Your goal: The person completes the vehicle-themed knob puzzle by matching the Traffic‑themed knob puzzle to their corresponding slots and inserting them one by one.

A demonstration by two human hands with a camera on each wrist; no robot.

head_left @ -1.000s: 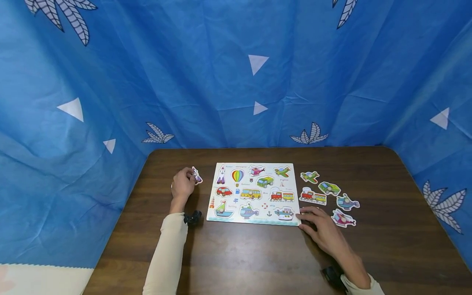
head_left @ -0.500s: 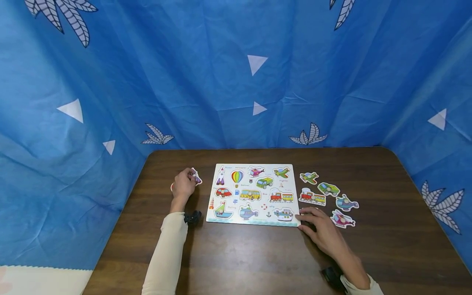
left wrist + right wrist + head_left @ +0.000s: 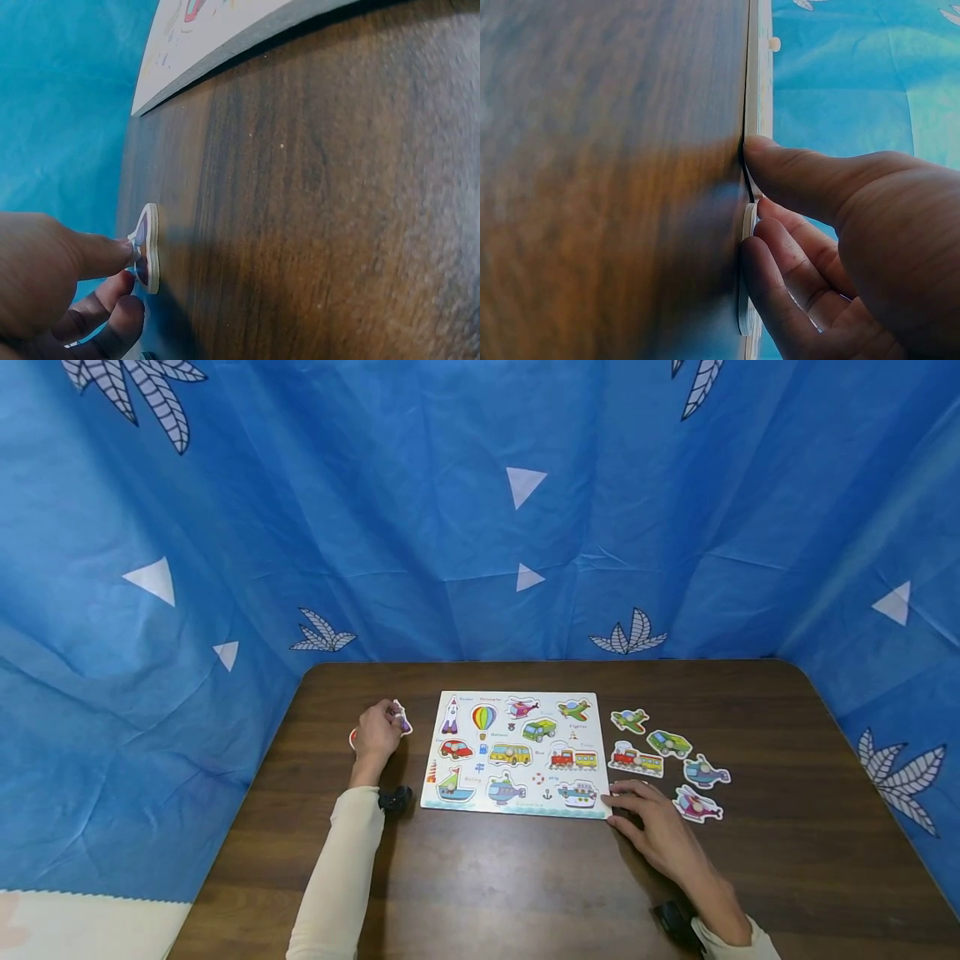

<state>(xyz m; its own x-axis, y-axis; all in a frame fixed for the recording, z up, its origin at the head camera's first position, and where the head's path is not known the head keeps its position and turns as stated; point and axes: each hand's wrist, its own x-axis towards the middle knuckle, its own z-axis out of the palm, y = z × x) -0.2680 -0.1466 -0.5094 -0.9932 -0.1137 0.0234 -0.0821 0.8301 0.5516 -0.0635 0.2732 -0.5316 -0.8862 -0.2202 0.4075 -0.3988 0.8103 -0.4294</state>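
In the head view, my left hand (image 3: 377,731) is left of the white puzzle board (image 3: 517,812). Its thumb and fingers pinch a purple-and-white rocket puzzle piece (image 3: 406,720), mostly covered by the fingertips. From the left wrist, the piece (image 3: 152,251) shows edge-on, close over the tabletop and parallel to it. My right hand (image 3: 660,831) holds the board's near right corner between thumb and fingers. The right wrist view has the thumb (image 3: 780,161) against the board's edge (image 3: 759,82), while the other fingers bend beside a thin wooden piece (image 3: 744,300).
Loose pieces lie right of the board: a green plane (image 3: 630,720), a green truck (image 3: 670,743), a train (image 3: 636,758), a blue helicopter-like piece (image 3: 706,771) and a pink helicopter (image 3: 698,804). A red piece (image 3: 352,739) peeks out behind my left hand. Blue cloth (image 3: 450,527) hangs behind the brown table (image 3: 487,885).
My left hand has shifted slightly right with the rocket piece, and more of the red piece behind it shows. The right hand and the board stay in place.
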